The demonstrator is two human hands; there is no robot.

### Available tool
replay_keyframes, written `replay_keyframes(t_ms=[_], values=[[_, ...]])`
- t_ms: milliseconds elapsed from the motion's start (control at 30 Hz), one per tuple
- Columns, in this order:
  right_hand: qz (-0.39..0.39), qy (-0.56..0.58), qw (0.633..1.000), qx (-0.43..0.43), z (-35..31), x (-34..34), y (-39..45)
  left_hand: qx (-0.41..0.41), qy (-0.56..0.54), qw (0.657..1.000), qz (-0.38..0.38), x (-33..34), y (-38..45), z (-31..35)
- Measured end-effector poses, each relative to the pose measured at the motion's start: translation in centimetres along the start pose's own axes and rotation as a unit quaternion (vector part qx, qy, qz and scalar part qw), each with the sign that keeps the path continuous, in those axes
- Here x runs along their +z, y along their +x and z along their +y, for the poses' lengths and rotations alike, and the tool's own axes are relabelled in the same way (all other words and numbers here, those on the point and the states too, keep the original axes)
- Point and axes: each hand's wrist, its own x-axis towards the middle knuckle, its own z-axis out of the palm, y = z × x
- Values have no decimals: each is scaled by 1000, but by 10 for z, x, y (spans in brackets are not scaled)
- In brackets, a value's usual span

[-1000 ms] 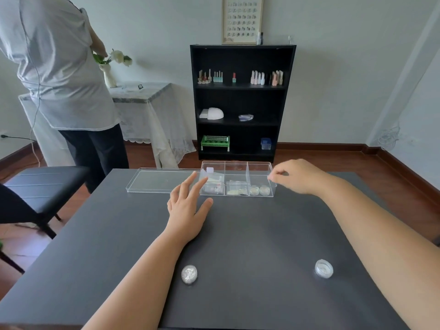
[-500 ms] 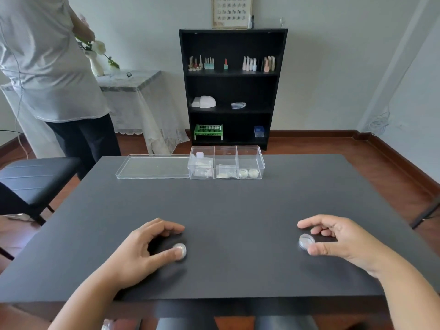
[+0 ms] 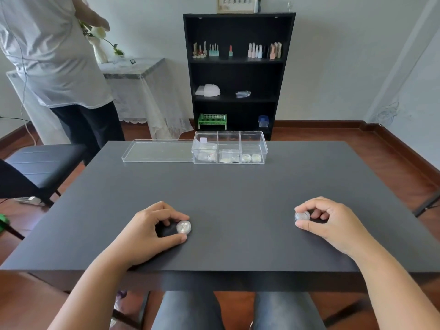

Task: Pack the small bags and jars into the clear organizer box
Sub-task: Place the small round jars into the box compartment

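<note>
On the near part of the dark table (image 3: 226, 191), my left hand (image 3: 152, 231) pinches a small round clear jar (image 3: 183, 227) between thumb and fingers. My right hand (image 3: 326, 220) grips a second small clear jar (image 3: 302, 215) the same way, tipped up a little off the table. The clear organizer box (image 3: 263, 145) stands at the far edge, with small bags in its left and middle compartments and two jars (image 3: 251, 158) in the right one. Its clear lid (image 3: 158, 151) lies flat just left of it.
A person in a white shirt (image 3: 52, 55) stands at the far left by a lace-covered side table. A black stool (image 3: 45, 160) sits left of the table. A black bookshelf (image 3: 238, 67) with small bottles stands behind the box.
Both hands came back from the organizer box to the near edge and closed on the two loose jars. The right jar has tipped up in my fingers.
</note>
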Motion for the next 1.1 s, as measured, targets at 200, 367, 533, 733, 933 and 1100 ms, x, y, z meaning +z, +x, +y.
replay_keyframes(t_ms=[200,367,533,733,933,1100], values=[[2,-10,1000,-16,-8,16,11,-6,6,999,49,18,17,7],[-38,-22,998,-38,-19,32,32,1,8,999,51,39,48,20],[-46,-31,997,-50,-25,45,59,30,13,998,63,65,82,40],[8,-30,999,-38,-25,50,92,80,-1,994,74,78,124,58],[25,-25,999,-32,-17,53,96,105,17,990,97,56,196,84],[47,27,998,-24,-16,50,95,66,121,990,34,46,251,94]])
